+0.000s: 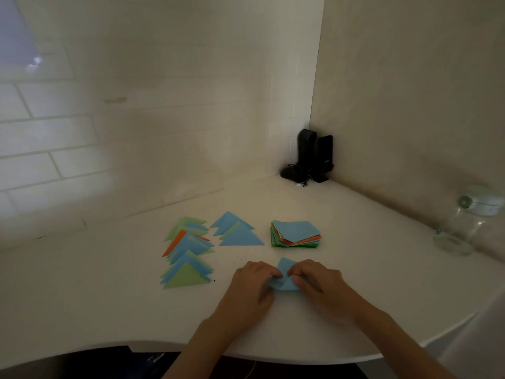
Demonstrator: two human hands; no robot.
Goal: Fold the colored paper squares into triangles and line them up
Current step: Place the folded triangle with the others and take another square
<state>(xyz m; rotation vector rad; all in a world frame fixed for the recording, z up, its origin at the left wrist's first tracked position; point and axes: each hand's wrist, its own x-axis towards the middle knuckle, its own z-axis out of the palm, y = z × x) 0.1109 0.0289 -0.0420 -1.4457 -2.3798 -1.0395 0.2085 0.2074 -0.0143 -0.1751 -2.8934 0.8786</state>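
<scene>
A: Paper (284,272), blue, sits on the counter (355,255) near the front edge, between both hands. Why so close in?

B: Probably so the fold can be pressed flat against the surface. The left hand (252,283) has its fingers curled onto the sheet's left side; the right hand (317,281) curls onto the right. Both seem to pinch it, with one corner poking up between them.

A: Is the crease made?

B: I can't tell; the fingers hide the middle.

A: And the stack (296,235)?

B: Unfolded squares, just behind the hands, an easy reach for the next sheet.

A: The finished ones?

B: Two overlapping rows to the left: a long row (187,255) of blue, green and orange triangles, and a short row (236,231) of blue ones beside it, points facing away. The short one likely takes this piece.

A: That corner?

B: Black speakers (314,157), and a jar (464,222) at the right, well apart.
</scene>
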